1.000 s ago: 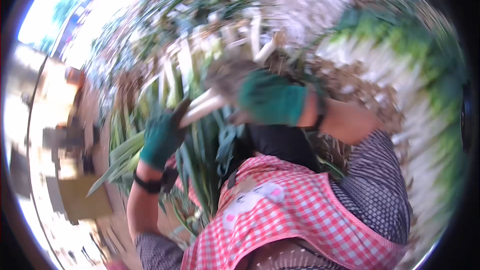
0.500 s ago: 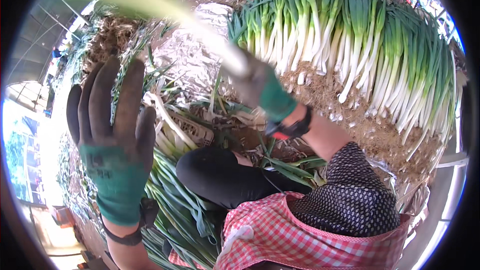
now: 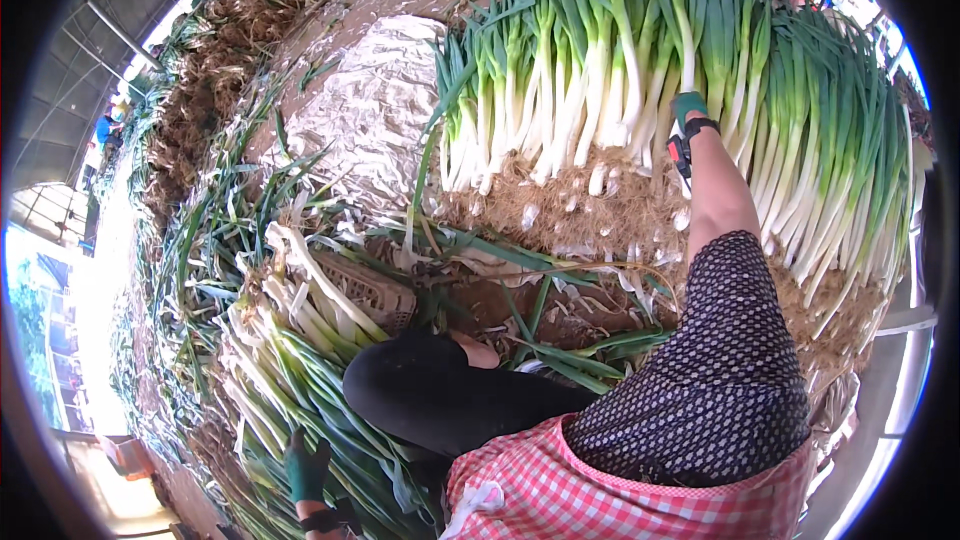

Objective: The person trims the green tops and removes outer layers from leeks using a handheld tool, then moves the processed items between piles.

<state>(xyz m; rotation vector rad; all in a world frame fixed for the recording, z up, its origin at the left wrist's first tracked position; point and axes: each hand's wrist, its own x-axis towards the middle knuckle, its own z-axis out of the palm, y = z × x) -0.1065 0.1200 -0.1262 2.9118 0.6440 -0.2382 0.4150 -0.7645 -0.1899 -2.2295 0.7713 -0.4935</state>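
My right hand [image 3: 689, 110], in a green and dark glove, is stretched out to the upright row of large green onions [image 3: 600, 70] at the upper right. Its fingers are closed round the white shank of one green onion [image 3: 687, 45], leaves pointing away from me. At the lower left, my left hand [image 3: 307, 467], gloved the same way, lies on a heap of green onions [image 3: 345, 420] beside my knee. A finger and thumb show apart, with nothing visible in them.
A plastic crate [image 3: 365, 290] lies among loose leaves left of centre. Beyond it a crumpled whitish sheet [image 3: 375, 105] covers the ground. Brown roots [image 3: 610, 205] stretch along the row's near side. My bent knee [image 3: 400, 385] is beside the heap.
My right hand has swung away and rightward, carrying a green onion onto the row. My left hand, raised with spread fingers before, has dropped to the heap at lower left.
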